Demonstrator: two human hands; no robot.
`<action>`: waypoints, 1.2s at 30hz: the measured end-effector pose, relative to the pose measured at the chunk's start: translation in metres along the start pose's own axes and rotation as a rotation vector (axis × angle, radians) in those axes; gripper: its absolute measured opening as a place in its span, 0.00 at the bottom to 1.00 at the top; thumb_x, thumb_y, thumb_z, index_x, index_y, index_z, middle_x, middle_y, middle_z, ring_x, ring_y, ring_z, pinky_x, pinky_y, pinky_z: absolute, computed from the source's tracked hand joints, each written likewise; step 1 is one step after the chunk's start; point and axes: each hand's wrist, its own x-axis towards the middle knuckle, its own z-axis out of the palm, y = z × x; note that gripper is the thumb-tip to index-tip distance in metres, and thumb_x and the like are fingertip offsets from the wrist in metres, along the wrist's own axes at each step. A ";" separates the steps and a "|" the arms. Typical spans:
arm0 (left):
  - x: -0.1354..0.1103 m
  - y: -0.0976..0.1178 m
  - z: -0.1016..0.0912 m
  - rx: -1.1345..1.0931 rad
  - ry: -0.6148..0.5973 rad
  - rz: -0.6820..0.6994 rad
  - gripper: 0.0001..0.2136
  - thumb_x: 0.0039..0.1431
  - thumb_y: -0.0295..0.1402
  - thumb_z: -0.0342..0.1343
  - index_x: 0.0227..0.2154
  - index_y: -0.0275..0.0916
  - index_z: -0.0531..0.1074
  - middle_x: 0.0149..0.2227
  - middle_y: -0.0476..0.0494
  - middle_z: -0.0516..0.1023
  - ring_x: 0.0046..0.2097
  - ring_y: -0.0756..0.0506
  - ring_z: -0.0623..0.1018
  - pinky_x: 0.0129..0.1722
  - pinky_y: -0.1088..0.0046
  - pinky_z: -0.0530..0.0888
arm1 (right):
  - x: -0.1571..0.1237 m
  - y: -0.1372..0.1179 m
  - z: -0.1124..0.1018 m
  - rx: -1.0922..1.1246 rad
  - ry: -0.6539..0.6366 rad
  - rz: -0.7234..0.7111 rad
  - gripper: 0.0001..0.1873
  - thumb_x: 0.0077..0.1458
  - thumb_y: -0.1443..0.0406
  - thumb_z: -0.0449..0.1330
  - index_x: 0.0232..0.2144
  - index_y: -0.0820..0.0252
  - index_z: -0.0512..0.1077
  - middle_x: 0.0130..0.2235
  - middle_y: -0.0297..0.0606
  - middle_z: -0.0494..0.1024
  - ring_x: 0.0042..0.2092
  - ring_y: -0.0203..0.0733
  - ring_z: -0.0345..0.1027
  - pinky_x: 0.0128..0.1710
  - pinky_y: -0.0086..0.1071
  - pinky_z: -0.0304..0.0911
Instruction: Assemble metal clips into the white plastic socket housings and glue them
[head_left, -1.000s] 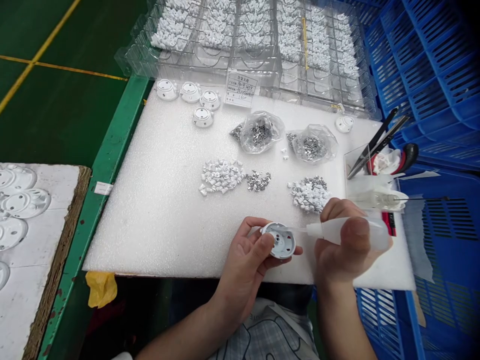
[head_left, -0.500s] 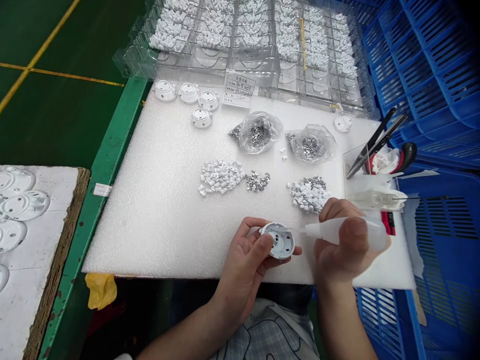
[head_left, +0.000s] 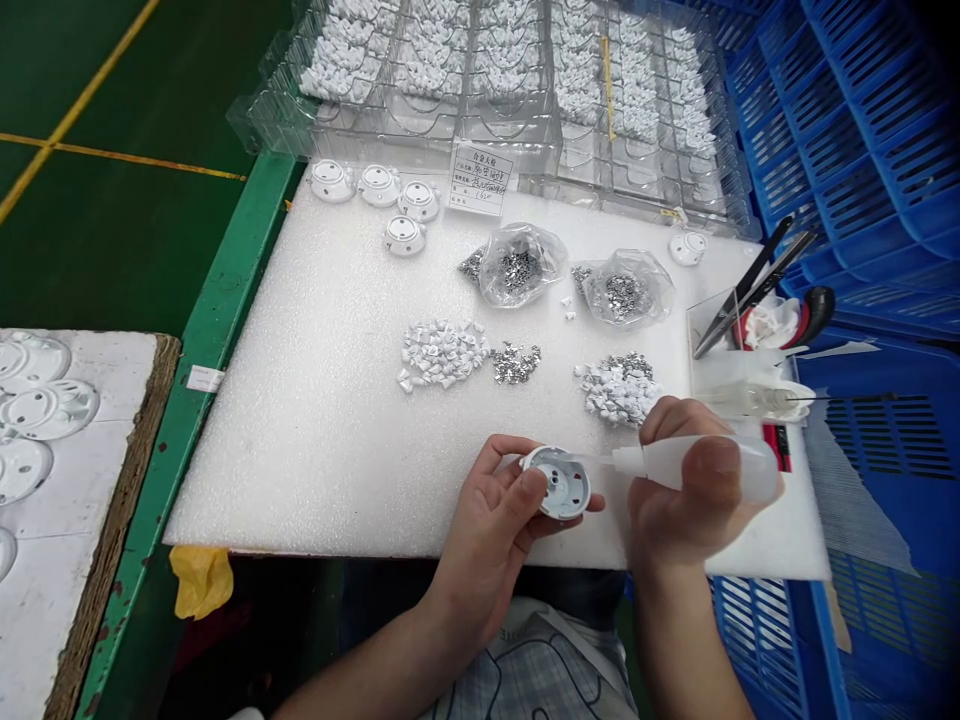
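Observation:
My left hand (head_left: 499, 510) grips a round white plastic housing (head_left: 566, 487) by its rim, thumb on the near edge, its hollow inside facing up and toward the right. In my right hand (head_left: 682, 490) lies a translucent squeeze bottle (head_left: 664, 462), held sideways with the fingers wrapped round it. Its thin nozzle points left and reaches the housing's upper rim; whether the tip touches cannot be made out. Beyond the hands are a pile of small white parts (head_left: 444, 355), a pile of small metal pieces (head_left: 516, 363) and a mixed pile (head_left: 619, 388).
Two clear bags of metal pieces (head_left: 521, 265) lie behind the piles. Several white housings (head_left: 405, 235) sit at the back left. Clear trays (head_left: 510, 130) of white parts line the back. A tool holder with tweezers (head_left: 750, 290) stands right, by blue crates (head_left: 847, 130).
Both hands keep nearly the same pose, the bottle's nozzle staying at the housing. A pale sheet at the blue crate on the right has spread outward.

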 end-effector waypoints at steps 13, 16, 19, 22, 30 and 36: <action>-0.001 -0.002 0.000 0.006 0.009 -0.006 0.23 0.54 0.45 0.73 0.39 0.37 0.68 0.35 0.48 0.82 0.37 0.47 0.86 0.36 0.81 0.79 | 0.012 -0.006 -0.003 0.237 -0.020 0.306 0.31 0.62 0.42 0.58 0.20 0.57 0.61 0.22 0.28 0.55 0.23 0.34 0.50 0.24 0.32 0.49; -0.001 -0.001 0.000 0.000 0.005 -0.004 0.23 0.54 0.45 0.73 0.39 0.37 0.68 0.36 0.47 0.81 0.37 0.47 0.86 0.35 0.82 0.78 | 0.011 -0.003 -0.011 0.207 -0.087 0.360 0.22 0.61 0.44 0.59 0.31 0.55 0.72 0.31 0.34 0.67 0.31 0.39 0.63 0.30 0.34 0.59; 0.000 -0.001 -0.001 -0.009 -0.009 0.002 0.23 0.54 0.45 0.73 0.39 0.37 0.68 0.36 0.47 0.81 0.37 0.47 0.86 0.36 0.81 0.79 | 0.005 0.000 -0.016 -0.032 -0.204 0.328 0.16 0.61 0.50 0.62 0.41 0.54 0.78 0.42 0.40 0.76 0.45 0.46 0.71 0.42 0.39 0.65; -0.001 -0.001 -0.002 -0.026 -0.025 0.008 0.23 0.54 0.44 0.73 0.39 0.37 0.68 0.35 0.48 0.80 0.36 0.48 0.85 0.37 0.80 0.79 | 0.000 0.002 -0.014 -0.397 -0.318 0.235 0.11 0.60 0.56 0.64 0.43 0.54 0.78 0.45 0.40 0.79 0.50 0.48 0.72 0.49 0.42 0.64; 0.001 -0.001 -0.005 -0.046 -0.025 -0.003 0.24 0.51 0.45 0.75 0.38 0.37 0.69 0.34 0.49 0.80 0.35 0.48 0.84 0.36 0.80 0.79 | 0.002 0.006 -0.003 -0.784 -0.538 0.021 0.12 0.61 0.56 0.64 0.44 0.53 0.75 0.46 0.41 0.78 0.54 0.53 0.67 0.51 0.48 0.63; 0.001 -0.003 -0.009 0.004 -0.021 0.005 0.20 0.56 0.45 0.72 0.40 0.38 0.70 0.37 0.47 0.81 0.37 0.47 0.85 0.37 0.80 0.78 | 0.018 -0.015 -0.041 -0.594 0.041 -0.116 0.16 0.54 0.59 0.72 0.44 0.54 0.77 0.42 0.36 0.76 0.41 0.43 0.69 0.39 0.37 0.59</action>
